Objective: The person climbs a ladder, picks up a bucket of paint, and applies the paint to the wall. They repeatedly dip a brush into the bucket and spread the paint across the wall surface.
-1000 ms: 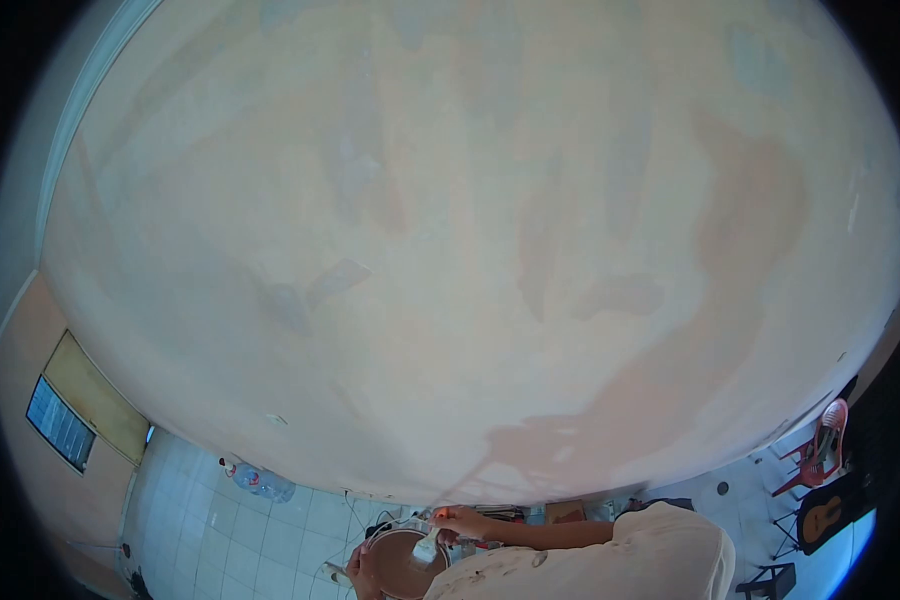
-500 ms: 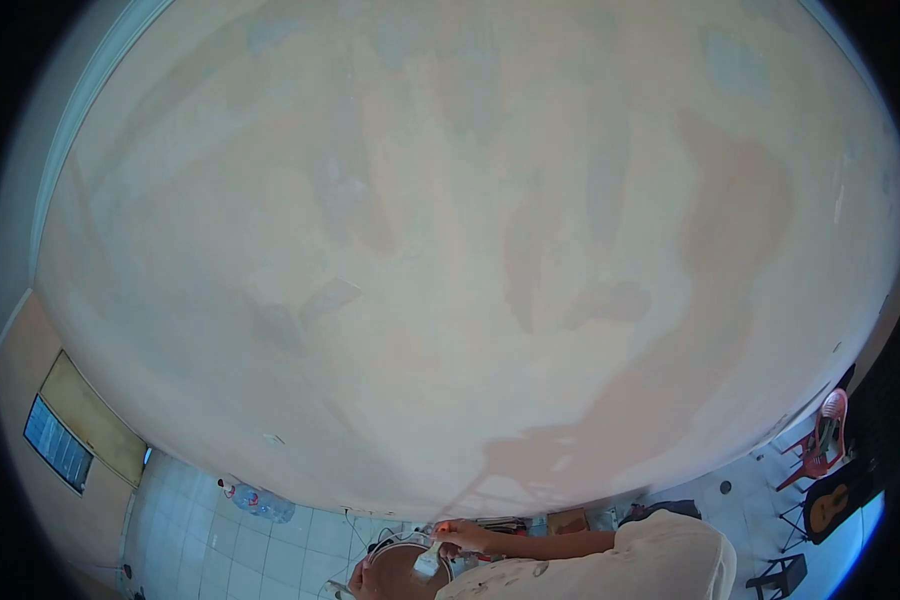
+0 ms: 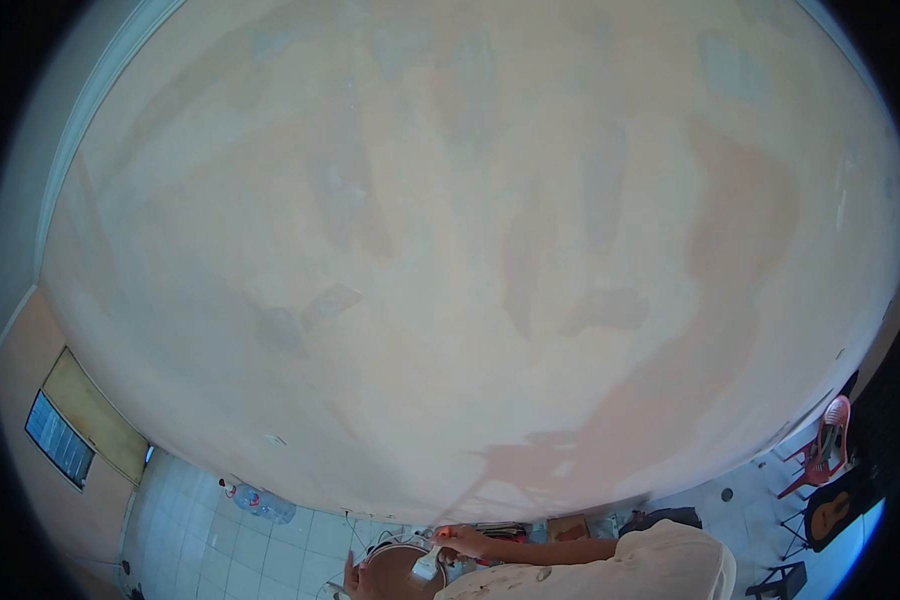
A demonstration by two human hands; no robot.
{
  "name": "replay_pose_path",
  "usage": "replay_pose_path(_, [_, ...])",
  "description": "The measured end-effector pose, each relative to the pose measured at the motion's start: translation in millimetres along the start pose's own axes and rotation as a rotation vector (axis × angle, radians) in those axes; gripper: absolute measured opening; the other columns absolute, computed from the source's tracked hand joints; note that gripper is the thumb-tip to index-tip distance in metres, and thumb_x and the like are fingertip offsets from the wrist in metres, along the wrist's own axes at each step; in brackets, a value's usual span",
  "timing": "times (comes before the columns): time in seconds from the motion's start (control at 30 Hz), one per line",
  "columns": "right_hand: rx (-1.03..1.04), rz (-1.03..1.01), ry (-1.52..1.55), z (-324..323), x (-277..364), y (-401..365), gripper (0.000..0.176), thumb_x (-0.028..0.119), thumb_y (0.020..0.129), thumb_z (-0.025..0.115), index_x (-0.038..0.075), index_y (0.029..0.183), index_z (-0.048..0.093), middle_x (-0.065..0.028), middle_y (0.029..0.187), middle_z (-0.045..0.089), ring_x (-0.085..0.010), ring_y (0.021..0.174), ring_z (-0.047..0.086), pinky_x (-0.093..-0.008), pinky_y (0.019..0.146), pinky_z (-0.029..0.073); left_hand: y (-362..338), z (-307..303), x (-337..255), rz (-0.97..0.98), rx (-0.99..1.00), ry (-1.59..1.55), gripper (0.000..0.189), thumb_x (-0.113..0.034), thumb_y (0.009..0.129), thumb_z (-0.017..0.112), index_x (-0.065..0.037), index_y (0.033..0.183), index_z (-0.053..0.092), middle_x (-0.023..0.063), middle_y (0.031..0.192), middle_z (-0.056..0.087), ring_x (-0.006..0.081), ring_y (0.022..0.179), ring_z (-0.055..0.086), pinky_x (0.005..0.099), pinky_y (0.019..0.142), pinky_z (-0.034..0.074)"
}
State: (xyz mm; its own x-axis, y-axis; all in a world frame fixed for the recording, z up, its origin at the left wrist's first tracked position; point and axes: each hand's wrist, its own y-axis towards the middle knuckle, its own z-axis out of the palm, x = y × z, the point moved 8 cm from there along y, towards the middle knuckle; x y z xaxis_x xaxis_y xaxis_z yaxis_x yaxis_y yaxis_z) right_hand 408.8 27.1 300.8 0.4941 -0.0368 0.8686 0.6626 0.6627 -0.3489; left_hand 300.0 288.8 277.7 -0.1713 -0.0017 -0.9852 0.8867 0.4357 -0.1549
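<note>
Low in the head view is a round bucket [image 3: 398, 547] with pinkish-brown colour inside. My left hand [image 3: 354, 580] is at its left side, gripping the rim, with one finger pointing up; part of this hand is cut off by the frame's lower edge. My right hand [image 3: 462, 541] is closed around the handle of a paintbrush [image 3: 427, 565]. The brush's pale bristle end points down into the bucket's opening near the right side. In front of me rises a large wall [image 3: 450, 380] with uneven pinkish, cream and bluish patches.
Clear plastic bottles [image 3: 260, 503] lie on the tiled floor [image 3: 195, 535] along the wall's foot. Boxes and other items [image 3: 567, 528] sit beyond my right arm. At far right stand a red chair [image 3: 825, 455], a guitar-shaped item [image 3: 828, 517] and a dark stool [image 3: 780, 580].
My left hand has shifted slightly left, and one finger is now raised. The brush and my right hand have moved only a little, with the brush still over the bucket.
</note>
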Motion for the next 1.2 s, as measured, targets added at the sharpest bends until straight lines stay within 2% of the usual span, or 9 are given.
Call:
replay_pose_path(0.2, [0.058,-0.032,0.207,-5,-13,8,0.029,0.032,0.104,0.059,0.005,0.104,0.069,-0.0052,0.074,0.071,-0.0102,0.056,0.061,-0.0242,0.052,0.047,2,-7,-9,0.012,-0.010,0.040,0.051,-0.050,0.100,0.056,-0.013,0.133,0.067,0.0189,0.125,0.070,0.0388,0.115,0.065,0.0440,0.099,0.049])
replay_pose_path(0.53, [0.078,0.110,0.129,-6,-11,12,0.029,0.033,0.102,0.061,0.005,0.101,0.068,-0.0053,0.072,0.070,-0.0109,0.057,0.063,-0.0246,0.052,0.049,25,-20,-13,0.034,-0.049,0.136,0.050,-0.048,0.100,0.056,-0.012,0.134,0.066,0.0184,0.124,0.070,0.0373,0.114,0.065,0.0439,0.098,0.050])
replay_pose_path(0.63, [0.159,0.073,0.289,-18,-22,25,0.030,0.035,0.101,0.061,0.006,0.100,0.068,-0.0051,0.071,0.069,-0.0119,0.056,0.063,-0.0254,0.052,0.049,33,-23,-13,0.036,-0.047,0.174,0.050,-0.047,0.100,0.057,-0.012,0.134,0.066,0.0183,0.124,0.070,0.0368,0.114,0.065,0.0439,0.097,0.050])
replay_pose_path(0.7, [0.203,0.065,0.631,-26,-21,26,0.030,0.035,0.103,0.058,0.006,0.103,0.066,-0.0070,0.076,0.071,-0.0138,0.061,0.066,-0.0265,0.053,0.051,33,-26,-10,0.030,-0.044,0.199,0.049,-0.046,0.100,0.057,-0.012,0.134,0.065,0.0182,0.123,0.070,0.0365,0.114,0.065,0.0439,0.097,0.050])
replay_pose_path(0.77, [0.179,0.087,0.728,-34,0,17,0.031,0.036,0.103,0.058,0.006,0.100,0.066,-0.0066,0.075,0.069,-0.0145,0.061,0.066,-0.0284,0.054,0.050,36,-27,-7,0.027,-0.042,0.222,0.049,-0.046,0.100,0.057,-0.011,0.134,0.065,0.0182,0.123,0.070,0.0362,0.114,0.065,0.0439,0.096,0.050])
replay_pose_path(0.83, [0.056,-0.073,1.029,-49,31,5,0.028,0.036,0.101,0.060,0.010,0.097,0.067,-0.0027,0.068,0.062,-0.0154,0.058,0.059,-0.0315,0.056,0.048,38,-29,-5,0.026,-0.040,0.244,0.049,-0.045,0.100,0.057,-0.011,0.134,0.065,0.0181,0.123,0.070,0.0359,0.114,0.065,0.0439,0.096,0.050])
replay_pose_path(0.93, [-0.029,-0.163,1.080,-79,39,9,0.029,0.036,0.102,0.059,0.008,0.099,0.066,-0.0022,0.068,0.058,-0.0154,0.056,0.052,-0.0326,0.059,0.045,39,-35,-3,0.022,-0.042,0.281,0.049,-0.044,0.100,0.057,-0.011,0.134,0.065,0.0180,0.123,0.070,0.0354,0.113,0.066,0.0438,0.096,0.051])
replay_pose_path(1.03, [-0.148,-0.245,1.050,-78,99,-17,0.030,0.036,0.102,0.058,0.007,0.101,0.066,-0.0031,0.067,0.057,-0.0157,0.057,0.047,-0.0317,0.060,0.044,42,-42,1,0.023,-0.046,0.314,0.049,-0.044,0.099,0.057,-0.011,0.134,0.065,0.0178,0.123,0.070,0.0350,0.113,0.066,0.0438,0.095,0.051])
replay_pose_path(1.2, [-0.011,-0.588,0.978,-88,226,-73,0.046,0.049,0.104,0.049,0.008,0.109,0.069,-0.0032,0.069,0.059,-0.0155,0.062,0.049,-0.0291,0.062,0.043,44,-47,11,0.017,-0.040,0.366,0.048,-0.042,0.099,0.058,-0.010,0.135,0.064,0.0176,0.122,0.070,0.0342,0.113,0.066,0.0438,0.094,0.051])
